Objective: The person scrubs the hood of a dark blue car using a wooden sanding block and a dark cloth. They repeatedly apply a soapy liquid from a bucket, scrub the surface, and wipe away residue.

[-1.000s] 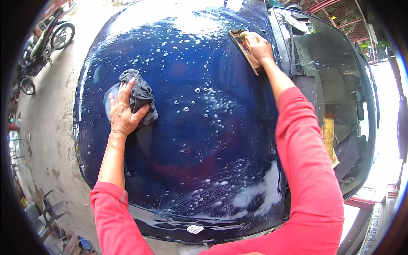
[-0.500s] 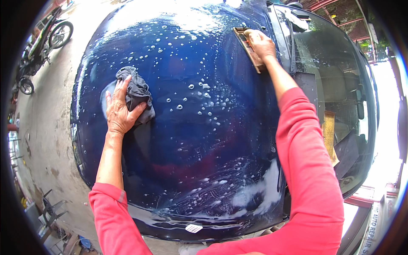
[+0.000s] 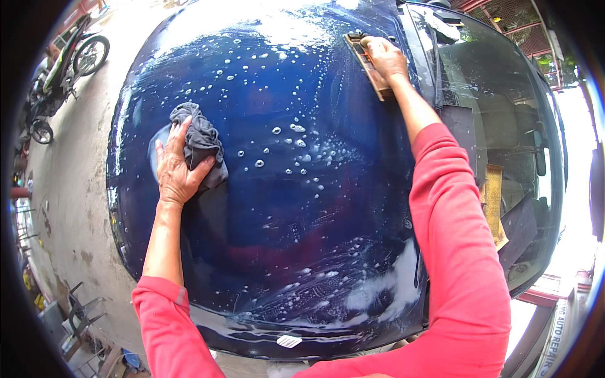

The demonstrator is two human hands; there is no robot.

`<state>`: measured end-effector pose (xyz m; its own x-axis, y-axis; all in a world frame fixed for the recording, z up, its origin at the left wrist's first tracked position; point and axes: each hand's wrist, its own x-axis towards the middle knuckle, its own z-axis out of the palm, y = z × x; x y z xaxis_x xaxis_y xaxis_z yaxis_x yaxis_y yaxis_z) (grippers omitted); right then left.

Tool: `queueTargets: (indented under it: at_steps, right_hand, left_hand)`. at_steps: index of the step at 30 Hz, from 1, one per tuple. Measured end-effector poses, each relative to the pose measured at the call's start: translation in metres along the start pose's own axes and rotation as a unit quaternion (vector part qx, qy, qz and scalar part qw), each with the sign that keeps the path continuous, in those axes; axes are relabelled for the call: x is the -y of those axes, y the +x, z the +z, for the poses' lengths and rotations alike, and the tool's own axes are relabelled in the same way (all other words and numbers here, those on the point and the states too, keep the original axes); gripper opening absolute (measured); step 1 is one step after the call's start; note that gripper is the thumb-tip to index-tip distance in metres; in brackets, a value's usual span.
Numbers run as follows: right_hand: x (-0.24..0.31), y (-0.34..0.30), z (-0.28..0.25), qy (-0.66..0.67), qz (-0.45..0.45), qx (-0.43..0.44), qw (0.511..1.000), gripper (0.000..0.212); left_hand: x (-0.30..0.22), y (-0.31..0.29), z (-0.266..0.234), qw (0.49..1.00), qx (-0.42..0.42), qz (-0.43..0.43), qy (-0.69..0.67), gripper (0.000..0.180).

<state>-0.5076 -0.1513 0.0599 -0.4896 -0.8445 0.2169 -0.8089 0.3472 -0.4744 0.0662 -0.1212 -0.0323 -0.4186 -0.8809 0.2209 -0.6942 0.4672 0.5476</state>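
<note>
Pressing a rag (image 3: 203,133) under a wide-spread left hand (image 3: 176,174), left on a sudsy hood (image 3: 277,208), gripping a block (image 3: 370,73) in the right hand (image 3: 387,60), far right

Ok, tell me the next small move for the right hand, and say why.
I'd probably slide the flat brown tool in the right hand a little toward the person: it sits far out on the blue hood, while white bubbly drops dot the paint closer in. The left hand is on a dark cloth well to the left, out of that path.
</note>
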Motion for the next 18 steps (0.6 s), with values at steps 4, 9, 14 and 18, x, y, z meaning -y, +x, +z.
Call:
queueTargets:
  at_steps: [4, 9, 14, 18]
  right_hand:
    - [0.014, -0.1, -0.024, -0.1, -0.336, -0.017, 0.936, 0.041]
    - [-0.016, -0.121, -0.051, -0.091, -0.408, 0.019, 0.908, 0.039]
    - [0.003, -0.009, 0.001, -0.003, -0.014, 0.013, 1.0, 0.036]
    - [0.008, -0.12, -0.039, -0.044, -0.453, 0.013, 0.891, 0.031]
  left_hand:
    - [-0.006, 0.002, -0.003, 1.0, -0.004, 0.006, 0.003, 0.099]
    - [-0.006, 0.003, -0.003, 1.0, 0.0, 0.006, 0.008, 0.1]
    - [0.001, 0.001, 0.001, 1.0, -0.008, 0.006, 0.002, 0.099]
    - [-0.005, 0.003, -0.002, 1.0, -0.001, 0.005, 0.0, 0.099]
